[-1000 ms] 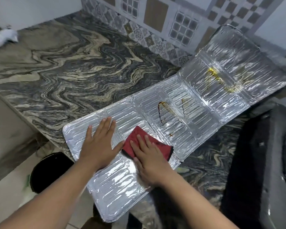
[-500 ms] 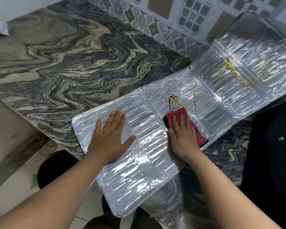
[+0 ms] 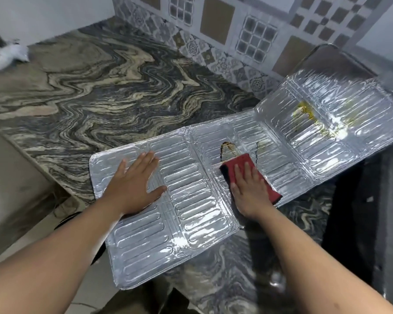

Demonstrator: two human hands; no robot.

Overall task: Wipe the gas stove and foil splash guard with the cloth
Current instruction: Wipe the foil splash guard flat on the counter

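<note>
The foil splash guard (image 3: 191,200) lies unfolded across the marble counter, its near panel hanging over the counter edge and its far panel tilted up toward the wall. My left hand (image 3: 134,184) presses flat on the near panel, fingers spread. My right hand (image 3: 250,189) lies flat on top of a red cloth (image 3: 243,160) on the middle panel, just below a brown stain (image 3: 228,150). A second thin brown streak (image 3: 259,148) sits beside it. Yellow smears (image 3: 306,112) mark the far panel. The black gas stove (image 3: 368,211) fills the right side.
The marble counter (image 3: 114,96) stretches left and back to a tiled wall (image 3: 236,30). A white crumpled thing (image 3: 7,55) lies at the far left corner. Below the counter edge is floor with a dark round object (image 3: 66,220).
My right hand slid the red cloth from the near panel up and right onto the middle panel, reaching the brown stain. My left hand stayed pressed on the near panel.
</note>
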